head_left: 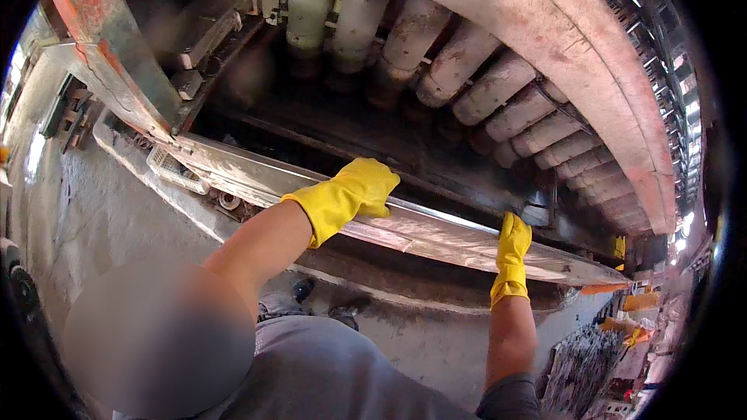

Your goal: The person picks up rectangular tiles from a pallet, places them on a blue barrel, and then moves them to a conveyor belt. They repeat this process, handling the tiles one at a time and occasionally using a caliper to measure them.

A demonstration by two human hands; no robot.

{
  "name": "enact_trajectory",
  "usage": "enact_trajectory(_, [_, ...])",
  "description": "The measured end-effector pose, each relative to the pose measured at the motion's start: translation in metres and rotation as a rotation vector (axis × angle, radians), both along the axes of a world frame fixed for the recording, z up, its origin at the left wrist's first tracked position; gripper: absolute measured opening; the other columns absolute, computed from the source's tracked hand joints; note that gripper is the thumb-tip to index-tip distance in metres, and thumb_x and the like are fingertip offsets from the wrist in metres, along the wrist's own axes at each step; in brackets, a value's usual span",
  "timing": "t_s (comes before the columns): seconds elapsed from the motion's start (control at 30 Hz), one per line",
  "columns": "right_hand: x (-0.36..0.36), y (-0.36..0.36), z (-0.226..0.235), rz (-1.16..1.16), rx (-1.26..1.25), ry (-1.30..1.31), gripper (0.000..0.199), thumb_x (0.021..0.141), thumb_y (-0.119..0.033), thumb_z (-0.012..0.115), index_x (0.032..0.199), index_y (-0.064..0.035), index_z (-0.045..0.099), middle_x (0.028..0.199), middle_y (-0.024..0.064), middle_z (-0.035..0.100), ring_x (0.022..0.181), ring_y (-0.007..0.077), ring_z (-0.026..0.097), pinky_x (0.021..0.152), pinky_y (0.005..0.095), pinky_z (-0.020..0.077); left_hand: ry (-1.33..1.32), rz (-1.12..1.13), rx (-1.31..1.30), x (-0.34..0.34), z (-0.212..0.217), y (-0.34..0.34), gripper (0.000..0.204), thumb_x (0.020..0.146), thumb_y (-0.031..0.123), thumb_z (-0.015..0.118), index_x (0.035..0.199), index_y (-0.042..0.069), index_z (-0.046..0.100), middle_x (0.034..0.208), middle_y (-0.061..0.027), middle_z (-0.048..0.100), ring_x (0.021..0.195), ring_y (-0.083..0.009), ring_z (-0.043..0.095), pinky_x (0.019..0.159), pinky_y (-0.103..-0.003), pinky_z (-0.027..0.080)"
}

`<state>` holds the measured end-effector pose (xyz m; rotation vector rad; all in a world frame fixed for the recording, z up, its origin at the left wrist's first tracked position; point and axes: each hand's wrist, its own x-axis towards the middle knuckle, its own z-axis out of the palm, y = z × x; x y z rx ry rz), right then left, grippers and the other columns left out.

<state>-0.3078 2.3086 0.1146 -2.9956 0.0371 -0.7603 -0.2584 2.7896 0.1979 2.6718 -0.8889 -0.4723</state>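
Note:
Both of my hands wear yellow rubber gloves. A long pale metal rail [443, 237] crosses in front of me, wet and streaked, with a shiny upper edge. Near the rail's middle, my left hand [354, 196] is closed over that edge, its fingertips hidden on the far side. Farther right, my right hand [513, 255] is also closed over it, thumb side up. Beyond the rail lies a dark recess [334, 120] of a large machine.
Several thick, dirty rollers [408, 43] stand in a row behind the recess, under a broad pinkish beam [545, 19]. A white plastic basket [175, 171] sits below the rail at left. Wet grey floor [117, 218] lies at left; orange pieces [638, 303] are at far right.

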Motion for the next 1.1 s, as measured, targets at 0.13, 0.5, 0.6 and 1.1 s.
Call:
enact_trajectory(0.13, [-0.014,0.032,-0.017,-0.114,-0.068,0.031,0.041,0.111,-0.041,0.046,0.122,-0.0151,0.075,0.136,0.0074,0.070,0.138,0.0377,0.054,0.120,0.0643,0.0279,-0.058,-0.034,-0.004,0.003,-0.002,0.005,0.061,0.082,0.048,0.082,0.124,0.005,0.072,0.123,-0.0197,0.075,0.118,-0.0402,0.069,0.103,-0.051,0.054])
enact_trajectory(0.5, [-0.101,0.224,0.017,0.281,0.418,0.153,0.059,0.100,-0.023,0.074,0.150,0.0012,0.055,0.159,0.0264,0.050,0.151,0.0406,0.045,0.124,0.0453,0.0358,-0.283,-0.017,-0.217,0.008,-0.027,0.033,0.064,0.077,0.056,0.083,0.118,0.007,0.076,0.116,-0.0167,0.077,0.111,-0.0382,0.071,0.099,-0.049,0.055])
enact_trajectory(0.6, [-0.175,0.204,-0.014,0.302,0.383,0.235,0.061,0.099,-0.025,0.076,0.150,0.0020,0.055,0.152,0.0269,0.058,0.146,0.0411,0.051,0.122,0.0446,0.0390,-0.330,0.008,-0.255,0.008,-0.031,0.028,0.065,0.077,0.057,0.082,0.119,0.007,0.075,0.117,-0.0168,0.077,0.112,-0.0384,0.070,0.099,-0.050,0.054])
enact_trajectory(1.1, [-0.761,0.085,-0.213,-0.566,0.639,1.062,0.054,0.098,-0.030,0.069,0.145,-0.0056,0.060,0.137,0.0203,0.068,0.128,0.0419,0.063,0.108,0.0499,0.0503,-0.748,0.360,-0.253,-0.058,-0.068,-0.007,0.061,0.077,0.043,0.087,0.128,0.011,0.072,0.113,-0.0127,0.077,0.103,-0.0352,0.070,0.111,-0.051,0.047])
